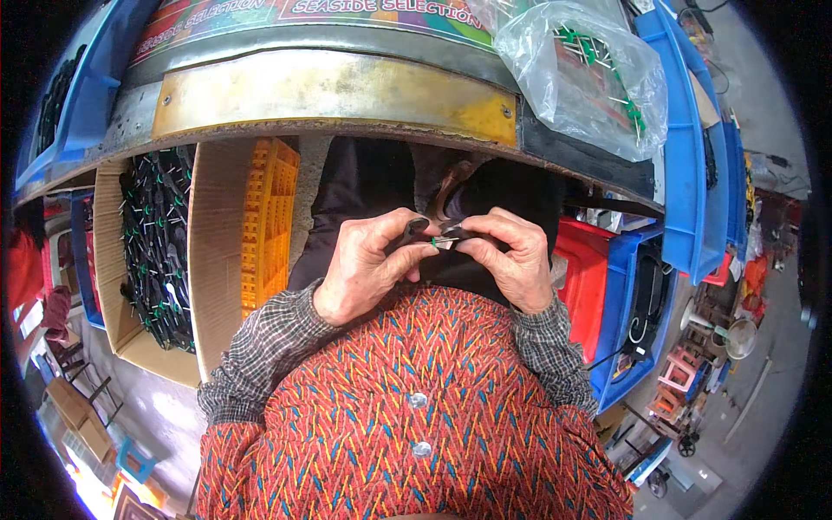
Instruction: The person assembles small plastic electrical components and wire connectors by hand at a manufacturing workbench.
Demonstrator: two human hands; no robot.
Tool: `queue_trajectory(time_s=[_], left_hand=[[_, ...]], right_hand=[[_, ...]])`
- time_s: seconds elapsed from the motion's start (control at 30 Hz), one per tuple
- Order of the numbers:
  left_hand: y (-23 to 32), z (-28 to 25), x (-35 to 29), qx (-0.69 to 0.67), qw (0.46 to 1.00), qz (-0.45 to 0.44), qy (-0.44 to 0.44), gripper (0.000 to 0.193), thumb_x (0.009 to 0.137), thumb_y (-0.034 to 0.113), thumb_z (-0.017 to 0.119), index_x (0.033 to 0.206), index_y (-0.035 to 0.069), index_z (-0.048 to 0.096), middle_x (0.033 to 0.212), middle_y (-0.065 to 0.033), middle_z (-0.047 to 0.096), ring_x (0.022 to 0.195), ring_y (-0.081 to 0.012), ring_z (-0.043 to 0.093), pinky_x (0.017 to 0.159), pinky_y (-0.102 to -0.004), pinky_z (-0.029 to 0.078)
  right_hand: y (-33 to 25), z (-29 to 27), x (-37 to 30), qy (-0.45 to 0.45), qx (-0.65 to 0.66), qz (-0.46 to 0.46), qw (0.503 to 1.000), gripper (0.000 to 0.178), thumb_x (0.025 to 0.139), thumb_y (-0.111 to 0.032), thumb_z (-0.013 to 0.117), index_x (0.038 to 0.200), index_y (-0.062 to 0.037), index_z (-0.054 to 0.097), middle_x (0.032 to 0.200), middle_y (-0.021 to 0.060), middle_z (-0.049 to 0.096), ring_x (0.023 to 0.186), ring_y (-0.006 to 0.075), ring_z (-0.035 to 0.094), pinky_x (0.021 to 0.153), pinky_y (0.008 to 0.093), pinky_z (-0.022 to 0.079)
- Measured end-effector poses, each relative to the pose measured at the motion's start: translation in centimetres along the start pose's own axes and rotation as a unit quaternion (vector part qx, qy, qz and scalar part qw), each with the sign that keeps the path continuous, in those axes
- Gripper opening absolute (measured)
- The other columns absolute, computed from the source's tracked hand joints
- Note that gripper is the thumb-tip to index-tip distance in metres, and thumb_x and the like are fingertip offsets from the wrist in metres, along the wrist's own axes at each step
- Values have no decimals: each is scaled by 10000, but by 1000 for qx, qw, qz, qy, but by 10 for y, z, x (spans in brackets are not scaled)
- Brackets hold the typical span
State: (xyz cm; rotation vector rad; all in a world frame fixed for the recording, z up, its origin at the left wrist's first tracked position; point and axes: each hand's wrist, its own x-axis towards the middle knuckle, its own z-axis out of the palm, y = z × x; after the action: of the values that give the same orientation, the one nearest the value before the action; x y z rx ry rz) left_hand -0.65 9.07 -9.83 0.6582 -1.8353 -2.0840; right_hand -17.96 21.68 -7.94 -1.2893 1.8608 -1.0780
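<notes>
In front of my waist, both hands meet over small parts. My left hand (pixel 371 260) is closed, its thumb and forefinger pinching a small black part (pixel 416 227). A thin metal pin with a green end (pixel 437 242) shows between the two hands, beside the left thumb. My right hand (pixel 511 256) is closed too, thumb and forefinger pressed together at a dark piece next to the pin. Whether that piece joins the black part is hidden by the fingers. A clear plastic bag (pixel 542 74) on the bench holds several green-ended metal pins.
The bench edge (pixel 338 95), with a yellowed strip, runs across ahead of me. At left, a cardboard box (pixel 208 251) holds many black parts with green-ended pins. Beside it stands an orange crate (pixel 269 225). Red (pixel 585 282) and blue bins (pixel 620 290) stand right; another blue bin (pixel 685 165) flanks the bench.
</notes>
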Motion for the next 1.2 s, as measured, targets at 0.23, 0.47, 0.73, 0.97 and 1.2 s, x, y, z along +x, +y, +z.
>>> queue_trajectory(time_s=[0.23, 0.47, 0.73, 0.97, 1.2], left_hand=[[4, 1, -4, 43, 998, 38, 4, 111, 863, 14, 626, 972, 3, 638, 752, -43, 629, 567, -79, 596, 518, -220, 476], [7, 2, -7, 35, 998, 45, 5, 116, 857, 17, 634, 972, 8, 640, 757, -55, 636, 568, -87, 604, 518, -223, 482], [3, 4, -7, 98, 989, 105, 17, 137, 832, 2, 649, 967, 21, 644, 760, -62, 633, 553, -94, 604, 504, -229, 482], [4, 3, -7, 75, 993, 90, 25, 141, 832, -8, 645, 970, 18, 645, 729, -52, 624, 546, -88, 594, 497, -217, 465], [6, 5, -8, -92, 995, -33, 0, 90, 876, 25, 625, 956, -16, 628, 728, -17, 613, 559, -48, 548, 502, -196, 446]], right_hand=[[-11, -6, -7, -33, 131, 108, 985, 187, 846, -68, 644, 1019, -2, 668, 861, 54, 646, 640, 80, 563, 579, 223, 445], [-5, -10, -10, -58, 308, 149, 938, 244, 896, -81, 590, 1119, 1, 643, 843, 48, 641, 597, 62, 545, 533, 193, 435], [-10, 3, -5, 40, 374, 175, 910, 268, 804, 28, 656, 1064, 39, 589, 826, 50, 627, 567, 44, 512, 500, 171, 428], [5, 1, -14, 28, 362, 177, 915, 218, 813, 39, 662, 1022, 52, 601, 849, 80, 640, 607, 97, 577, 547, 214, 483], [11, 3, -15, 34, 439, 122, 889, 240, 785, -16, 698, 982, 64, 587, 905, 149, 625, 621, 180, 617, 586, 290, 527]])
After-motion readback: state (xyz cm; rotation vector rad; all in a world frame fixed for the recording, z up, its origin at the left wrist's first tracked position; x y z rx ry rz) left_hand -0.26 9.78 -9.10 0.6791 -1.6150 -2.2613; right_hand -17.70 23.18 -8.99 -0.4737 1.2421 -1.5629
